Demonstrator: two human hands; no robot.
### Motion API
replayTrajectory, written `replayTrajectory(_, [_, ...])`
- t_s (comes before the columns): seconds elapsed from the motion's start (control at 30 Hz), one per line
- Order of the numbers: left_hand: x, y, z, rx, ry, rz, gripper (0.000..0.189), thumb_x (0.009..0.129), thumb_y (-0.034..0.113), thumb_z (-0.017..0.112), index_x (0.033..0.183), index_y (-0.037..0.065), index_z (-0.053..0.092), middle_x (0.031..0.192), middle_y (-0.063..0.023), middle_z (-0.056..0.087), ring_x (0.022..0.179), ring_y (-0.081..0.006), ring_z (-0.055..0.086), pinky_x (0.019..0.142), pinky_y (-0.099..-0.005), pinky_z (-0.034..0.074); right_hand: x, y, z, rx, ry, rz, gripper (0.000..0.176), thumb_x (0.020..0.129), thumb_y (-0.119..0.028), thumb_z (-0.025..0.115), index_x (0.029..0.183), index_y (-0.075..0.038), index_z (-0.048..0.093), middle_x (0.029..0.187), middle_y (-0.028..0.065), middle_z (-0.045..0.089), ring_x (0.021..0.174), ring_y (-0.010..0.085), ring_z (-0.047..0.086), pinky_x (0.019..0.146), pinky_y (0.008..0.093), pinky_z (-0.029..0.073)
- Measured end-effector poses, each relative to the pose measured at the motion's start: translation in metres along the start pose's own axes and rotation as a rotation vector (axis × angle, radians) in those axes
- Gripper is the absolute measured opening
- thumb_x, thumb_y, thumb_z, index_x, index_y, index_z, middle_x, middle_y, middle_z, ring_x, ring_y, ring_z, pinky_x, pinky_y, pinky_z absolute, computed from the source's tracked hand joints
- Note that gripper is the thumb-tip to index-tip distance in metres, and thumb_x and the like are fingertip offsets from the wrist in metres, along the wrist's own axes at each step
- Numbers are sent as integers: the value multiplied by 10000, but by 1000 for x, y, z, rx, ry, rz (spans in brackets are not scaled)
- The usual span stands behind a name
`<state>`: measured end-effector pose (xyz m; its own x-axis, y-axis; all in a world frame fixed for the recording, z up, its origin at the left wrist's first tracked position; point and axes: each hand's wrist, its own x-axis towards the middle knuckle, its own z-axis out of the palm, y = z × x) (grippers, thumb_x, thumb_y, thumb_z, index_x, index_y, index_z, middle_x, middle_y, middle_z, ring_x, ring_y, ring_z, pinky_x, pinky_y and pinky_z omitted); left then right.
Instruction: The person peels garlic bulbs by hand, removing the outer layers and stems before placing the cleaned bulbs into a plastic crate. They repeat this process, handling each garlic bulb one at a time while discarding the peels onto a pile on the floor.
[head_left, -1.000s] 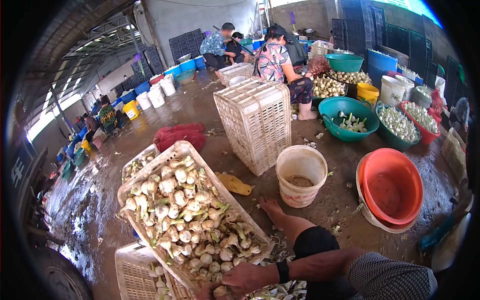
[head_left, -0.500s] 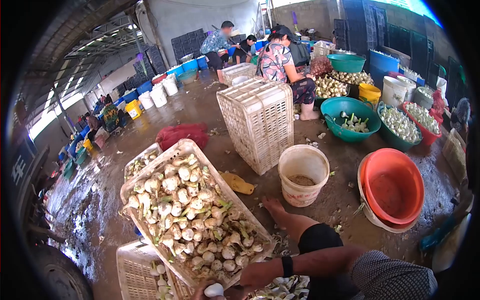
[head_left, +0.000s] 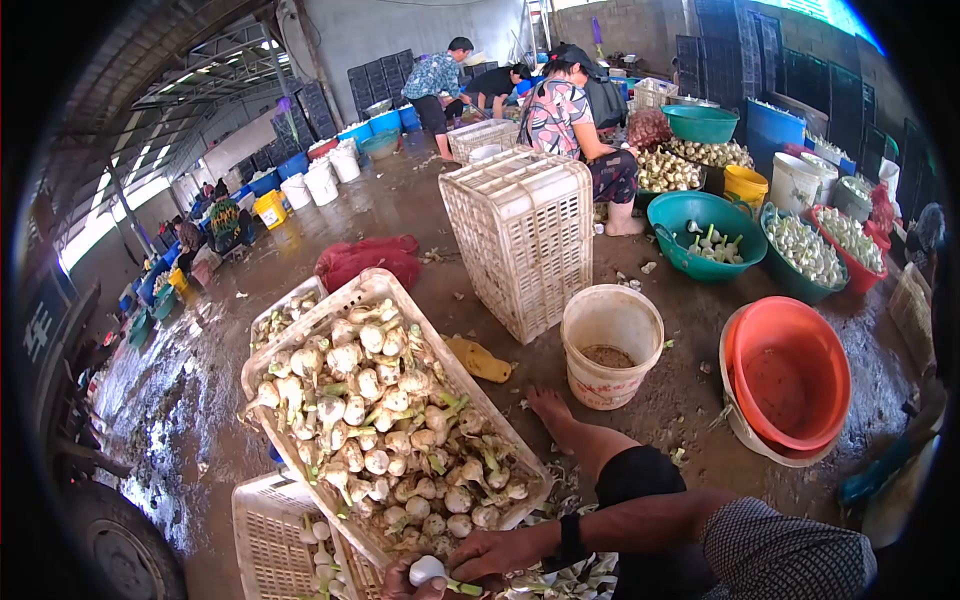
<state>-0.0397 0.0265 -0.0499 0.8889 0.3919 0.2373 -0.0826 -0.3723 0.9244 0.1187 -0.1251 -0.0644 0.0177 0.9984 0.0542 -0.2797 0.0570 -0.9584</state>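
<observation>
At the bottom edge my left hand (head_left: 400, 583) holds a peeled white garlic bulb (head_left: 427, 571), whose green stem points right. Just right of the bulb, my right hand (head_left: 492, 556) has its fingers curled beside the stem; what they hold is hidden. A black band circles the right wrist. Directly beyond both hands stands a pale crate (head_left: 520, 512) heaped with soil-marked garlic (head_left: 385, 410). Below its left side, a second crate (head_left: 262, 535) holds some white bulbs. Garlic trimmings (head_left: 565, 578) lie under the right forearm.
A white bucket (head_left: 612, 345), an upright crate (head_left: 520, 240) and red basins (head_left: 790, 372) stand ahead and right. A teal basin (head_left: 706, 236) sits by a seated person (head_left: 560, 115). More people work behind. A red net sack (head_left: 368, 264) lies on the wet floor; a tyre (head_left: 125, 550) is lower left.
My right hand has moved slightly up, and the bulb's green stem now shows between the hands. The view has shifted slightly. A person at the back has bent lower.
</observation>
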Motion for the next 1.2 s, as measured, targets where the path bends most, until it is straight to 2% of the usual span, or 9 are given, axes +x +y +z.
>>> replayTrajectory(0.1, [2,21,2,-182,-40,-100,153,981,254,500,1053,188,616,628,1,542,423,-82,422,388,-207,357,-1,6,-2,41,-3,134,392,963,-371,527,1035,0,629,702,-4,584,635,71,552,556,243,465])
replayTrajectory(0.2, [7,47,8,46,69,-82,225,908,227,635,1104,120,618,781,-49,645,610,-143,581,533,-262,474,-2,-1,5,36,109,120,414,964,-410,506,1040,-19,619,688,-9,581,581,76,558,521,237,469])
replayTrajectory(0.27, [7,51,8,-14,126,-264,349,835,199,730,1134,65,611,908,-94,678,780,-187,629,658,-297,503,-3,2,4,23,48,141,429,962,-429,501,1036,-23,616,681,-10,582,570,78,563,510,241,470])
replayTrajectory(0.7, [9,46,11,-132,109,-250,419,875,332,665,1142,17,593,945,-94,660,811,-189,611,699,-297,497,-3,-2,8,186,68,221,364,982,-328,517,1137,-13,610,662,-21,573,540,67,502,490,241,403])
replayTrajectory(0.8, [12,39,10,-430,60,-306,453,832,278,660,1163,-16,565,1025,-134,634,904,-244,615,771,-384,521,-1,3,5,-67,132,41,281,973,-283,534,1023,-20,618,713,-1,586,615,69,513,554,248,431])
replayTrajectory(0.83, [11,27,8,-579,47,-258,435,824,235,636,1159,-33,560,1052,-163,623,951,-268,620,816,-421,540,10,35,-13,-716,159,-551,267,970,-272,535,968,-18,617,764,15,600,678,70,530,589,251,442])
replayTrajectory(0.87, [9,26,4,-654,46,-279,434,813,198,661,1170,-28,562,1068,-154,619,972,-266,610,850,-427,527,-4,-8,-4,-215,173,-4,273,971,-274,525,939,-22,624,778,27,622,697,81,557,594,265,451])
replayTrajectory(0.97, [9,15,9,-955,118,-279,478,801,155,710,1215,-19,547,1096,-140,609,1016,-255,591,900,-436,504,-1,-17,-6,-11,334,170,318,985,-275,493,888,-4,629,727,31,628,607,82,566,556,252,466])
replayTrajectory(1.2, [11,10,15,-991,71,-266,429,803,79,730,1206,98,586,1223,-119,578,1099,-240,560,959,-419,462,-1,-19,11,122,90,198,351,1000,-323,478,896,-15,610,719,43,645,575,85,584,524,235,471])
